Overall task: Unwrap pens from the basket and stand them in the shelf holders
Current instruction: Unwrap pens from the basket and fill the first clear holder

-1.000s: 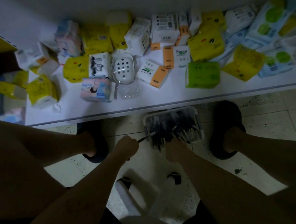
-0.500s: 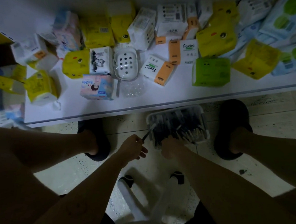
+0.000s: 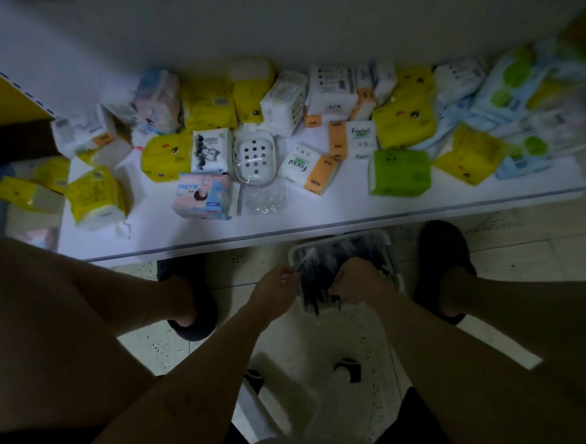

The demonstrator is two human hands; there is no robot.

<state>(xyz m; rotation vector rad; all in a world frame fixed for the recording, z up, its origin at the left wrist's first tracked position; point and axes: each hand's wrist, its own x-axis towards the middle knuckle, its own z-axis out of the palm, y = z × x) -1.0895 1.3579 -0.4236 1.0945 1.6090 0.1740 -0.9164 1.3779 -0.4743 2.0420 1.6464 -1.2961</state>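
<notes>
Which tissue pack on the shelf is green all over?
The lime green pack near the front edge of the shelf, right of the white-and-orange Facial pack. Its neighbours are yellow, or white with only green circles.

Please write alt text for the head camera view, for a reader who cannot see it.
Seen from above, a person's right hand grips a bundle of dark pens over a white basket on the floor, while the left hand pinches one thin, blurred pen. Beyond lies a low white shelf crowded with tissue packs.
</notes>
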